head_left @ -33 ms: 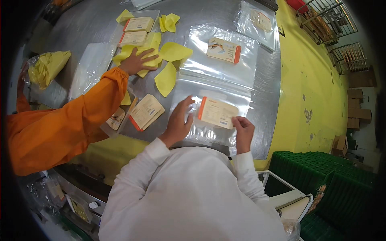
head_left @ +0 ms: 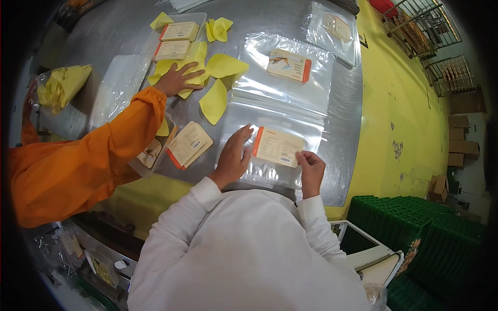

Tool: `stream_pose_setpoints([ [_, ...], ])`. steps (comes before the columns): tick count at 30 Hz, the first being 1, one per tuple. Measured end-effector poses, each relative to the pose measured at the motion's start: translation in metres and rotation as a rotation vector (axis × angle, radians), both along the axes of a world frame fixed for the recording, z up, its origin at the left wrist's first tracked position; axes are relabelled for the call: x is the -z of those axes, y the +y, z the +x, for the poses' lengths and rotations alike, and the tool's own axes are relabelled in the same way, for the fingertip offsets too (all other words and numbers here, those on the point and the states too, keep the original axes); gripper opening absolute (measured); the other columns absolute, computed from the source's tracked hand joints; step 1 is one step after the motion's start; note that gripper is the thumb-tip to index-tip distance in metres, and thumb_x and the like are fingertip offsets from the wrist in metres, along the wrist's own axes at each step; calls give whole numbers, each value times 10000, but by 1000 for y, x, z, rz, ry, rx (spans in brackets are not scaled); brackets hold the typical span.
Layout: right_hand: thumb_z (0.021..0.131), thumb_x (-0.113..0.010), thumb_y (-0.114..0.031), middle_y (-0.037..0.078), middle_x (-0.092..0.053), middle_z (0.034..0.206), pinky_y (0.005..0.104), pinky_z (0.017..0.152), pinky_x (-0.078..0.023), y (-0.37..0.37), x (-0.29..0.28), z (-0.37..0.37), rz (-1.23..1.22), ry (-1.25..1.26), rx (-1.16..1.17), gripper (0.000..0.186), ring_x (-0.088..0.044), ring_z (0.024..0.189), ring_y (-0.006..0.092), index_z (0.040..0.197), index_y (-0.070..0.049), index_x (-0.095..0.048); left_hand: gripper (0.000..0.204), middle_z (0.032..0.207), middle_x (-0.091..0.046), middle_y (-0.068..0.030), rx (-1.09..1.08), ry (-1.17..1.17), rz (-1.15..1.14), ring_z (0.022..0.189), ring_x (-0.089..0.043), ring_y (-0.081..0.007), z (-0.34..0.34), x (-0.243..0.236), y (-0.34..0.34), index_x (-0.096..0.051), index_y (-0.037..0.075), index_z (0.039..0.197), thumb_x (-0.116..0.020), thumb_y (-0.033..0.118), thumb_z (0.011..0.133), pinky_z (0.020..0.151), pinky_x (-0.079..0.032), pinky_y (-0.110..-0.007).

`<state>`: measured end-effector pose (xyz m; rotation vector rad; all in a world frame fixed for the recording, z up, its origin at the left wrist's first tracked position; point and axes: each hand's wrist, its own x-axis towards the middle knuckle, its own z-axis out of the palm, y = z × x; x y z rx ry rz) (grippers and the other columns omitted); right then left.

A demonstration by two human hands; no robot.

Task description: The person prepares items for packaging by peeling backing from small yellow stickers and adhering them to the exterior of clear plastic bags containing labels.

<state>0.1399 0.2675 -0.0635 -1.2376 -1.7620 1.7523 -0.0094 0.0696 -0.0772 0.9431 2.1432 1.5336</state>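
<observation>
My right hand (head_left: 311,171) pinches the lower right corner of a cream printed card (head_left: 278,146) with an orange end strip. The card is over a clear plastic bag (head_left: 241,116) on the metal table. My left hand (head_left: 232,161) is open at the card's orange end, fingers stretched upward; whether its fingertips touch the card I cannot tell. Farther up, a second card (head_left: 288,65), orange at its right end, lies on another clear bag (head_left: 254,49). Left of my left hand is a small stack of similar cards (head_left: 190,145).
A co-worker's orange sleeve (head_left: 78,171) reaches in from the left, the hand (head_left: 179,80) resting on yellow sheets (head_left: 212,101). Clear tubs (head_left: 199,20) hold more cards. More clear bags (head_left: 116,90) lie at left. Green crates (head_left: 394,223) stand at lower right, beside the yellow floor (head_left: 404,119).
The card and my right hand have shifted slightly left. My left hand has moved a little to the right, closer to the orange end.
</observation>
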Motion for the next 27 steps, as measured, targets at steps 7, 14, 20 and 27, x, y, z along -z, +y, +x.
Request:
stream_pose_setpoints([
  [7, 883, -735, -92, 93, -731, 847, 255, 694, -501, -9, 27, 4, 60, -76, 3, 188, -655, 751, 118, 963, 78, -724, 663, 1492, -453, -211, -8, 265, -130, 1378, -429, -409, 4, 31, 1, -340, 2, 1499, -490, -79, 859, 1197, -310, -491],
  [14, 888, -745, -102, 66, -720, 839, 234, 684, -490, -7, 22, -3, 57, -116, -35, 196, -632, 738, 92, 971, 75, -726, 661, 1505, -438, -226, 10, 286, -157, 1397, -414, -405, 4, 32, -1, -338, 4, 1502, -478, -59, 859, 1208, -294, -496],
  [20, 888, -753, -106, 52, -715, 834, 223, 663, -482, -6, 23, -5, 63, -153, -40, 195, -615, 720, 78, 958, 74, -726, 609, 1506, -433, -235, 11, 283, -141, 1408, -403, -399, 3, 31, -2, -371, 1, 1489, -462, -25, 888, 1209, -288, -497],
  [27, 850, -757, -194, 141, -742, 811, 362, 687, -530, -1, 51, 0, 282, -212, -68, 242, -705, 718, 241, 923, 36, -739, 565, 1599, -323, -182, 157, 492, -400, 1503, -265, -321, 4, 16, 3, -339, 64, 1547, -426, 173, 999, 1234, -194, -486],
])
